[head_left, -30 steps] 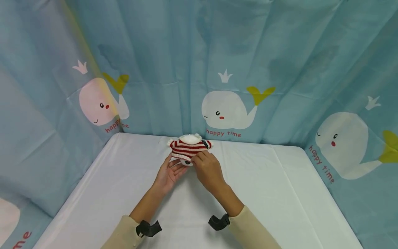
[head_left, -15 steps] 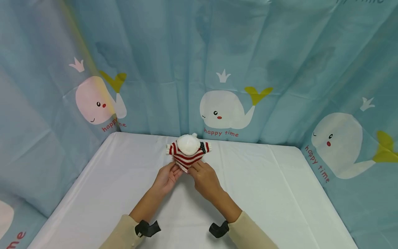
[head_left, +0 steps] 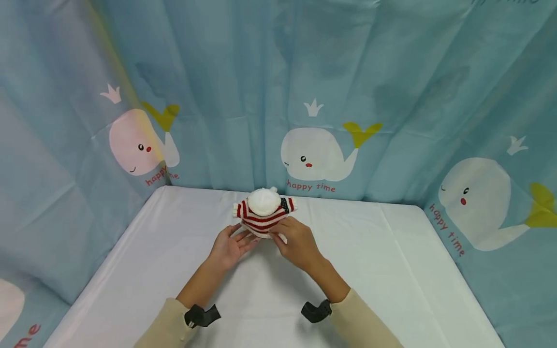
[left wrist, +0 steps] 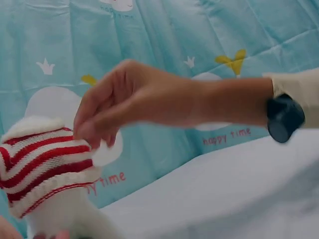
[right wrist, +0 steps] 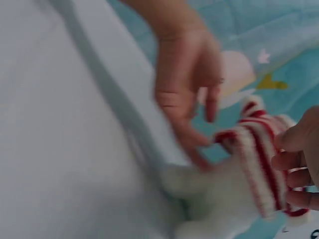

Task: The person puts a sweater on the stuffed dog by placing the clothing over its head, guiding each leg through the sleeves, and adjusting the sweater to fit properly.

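Note:
A white plush toy (head_left: 263, 202) wears a red-and-white striped knitted sweater (head_left: 261, 222). Its round white head points to the far side, and its pale lower body (right wrist: 219, 199) shows below the hem in the right wrist view. My left hand (head_left: 227, 247) lies palm up at the left of the hem, fingers extended beneath the toy's near end. From the right, my right hand (head_left: 298, 242) pinches the sweater near its hem with thumb and fingertips. In the left wrist view those fingertips (left wrist: 87, 134) meet the knit at its side edge.
The toy is at the far part of a white-covered table (head_left: 370, 270). Right behind that edge hangs a blue curtain (head_left: 217, 96) printed with whales. Each wrist carries a black camera strap (head_left: 316, 311) over a beige sleeve.
The sweater's hem came down toward me over the toy's lower body, then rose slightly. The white head tipped into view. My right hand shifted a little right, and my left hand's fingers spread.

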Motion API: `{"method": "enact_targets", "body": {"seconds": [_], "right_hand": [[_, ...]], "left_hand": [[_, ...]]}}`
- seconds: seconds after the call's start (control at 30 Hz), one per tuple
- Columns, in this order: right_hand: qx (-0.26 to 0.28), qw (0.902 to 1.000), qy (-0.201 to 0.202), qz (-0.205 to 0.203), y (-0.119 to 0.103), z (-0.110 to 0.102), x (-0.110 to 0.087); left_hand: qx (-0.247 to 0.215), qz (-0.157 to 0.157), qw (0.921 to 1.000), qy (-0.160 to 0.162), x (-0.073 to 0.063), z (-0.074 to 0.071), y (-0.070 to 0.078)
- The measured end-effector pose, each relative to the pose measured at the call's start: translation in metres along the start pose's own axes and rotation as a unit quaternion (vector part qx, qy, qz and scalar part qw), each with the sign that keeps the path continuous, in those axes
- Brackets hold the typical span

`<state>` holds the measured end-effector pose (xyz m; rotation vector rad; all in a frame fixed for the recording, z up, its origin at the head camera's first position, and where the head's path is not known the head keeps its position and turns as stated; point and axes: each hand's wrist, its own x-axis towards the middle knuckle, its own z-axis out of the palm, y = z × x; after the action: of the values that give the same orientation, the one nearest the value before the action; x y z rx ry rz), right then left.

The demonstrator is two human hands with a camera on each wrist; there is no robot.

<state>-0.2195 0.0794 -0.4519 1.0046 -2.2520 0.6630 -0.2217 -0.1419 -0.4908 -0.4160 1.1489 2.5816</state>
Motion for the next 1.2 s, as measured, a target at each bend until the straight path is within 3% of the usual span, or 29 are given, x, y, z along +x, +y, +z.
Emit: {"method": "enact_targets", "body": {"seconds": [0.1,0.17,0.23,0.3,0.43,0.5,0.57,0.7,0.87,1.03,1.1,1.2], "right_hand": [[0.025,0.9986,0.03,0.035,0.009,-0.019,0.014],[0.028,0.9969,0.037,0.064,0.016,-0.027,0.023],[0.037,0.995,0.034,0.087,0.022,-0.033,0.031],[0.051,0.9928,0.02,0.107,0.028,-0.038,0.039],[0.073,0.9872,-0.015,0.141,0.038,-0.04,0.046],[0.082,0.9846,-0.031,0.151,0.042,-0.037,0.047],[0.097,0.9828,-0.044,0.151,0.043,-0.033,0.048],[0.109,0.98,-0.074,0.149,0.04,-0.024,0.049],[0.085,0.9709,-0.097,0.202,0.034,-0.018,0.046],[0.099,0.9498,-0.109,0.276,0.031,-0.013,0.043],[0.131,0.9397,-0.101,0.3,0.03,-0.01,0.043],[0.18,0.9228,-0.086,0.329,0.031,-0.005,0.041]], "left_hand": [[0.064,0.034,0.9967,0.037,-0.002,0.001,0.015],[0.134,0.074,0.9863,0.062,-0.002,0.004,0.027],[0.216,0.126,0.9651,0.079,-0.003,0.01,0.039],[0.295,0.172,0.9362,0.083,-0.004,0.019,0.049],[0.409,0.225,0.8833,0.041,-0.005,0.041,0.058],[0.445,0.233,0.8644,0.022,-0.003,0.049,0.057],[0.465,0.232,0.8541,0.01,-0.002,0.054,0.055],[0.471,0.218,0.8544,0.018,-0.002,0.054,0.052],[0.457,0.186,0.8692,0.028,-0.002,0.051,0.047],[0.412,0.166,0.8959,0.021,-0.001,0.051,0.043],[0.399,0.175,0.9,0.018,0.001,0.05,0.041],[0.392,0.195,0.8988,0.025,0.003,0.05,0.037]]}}
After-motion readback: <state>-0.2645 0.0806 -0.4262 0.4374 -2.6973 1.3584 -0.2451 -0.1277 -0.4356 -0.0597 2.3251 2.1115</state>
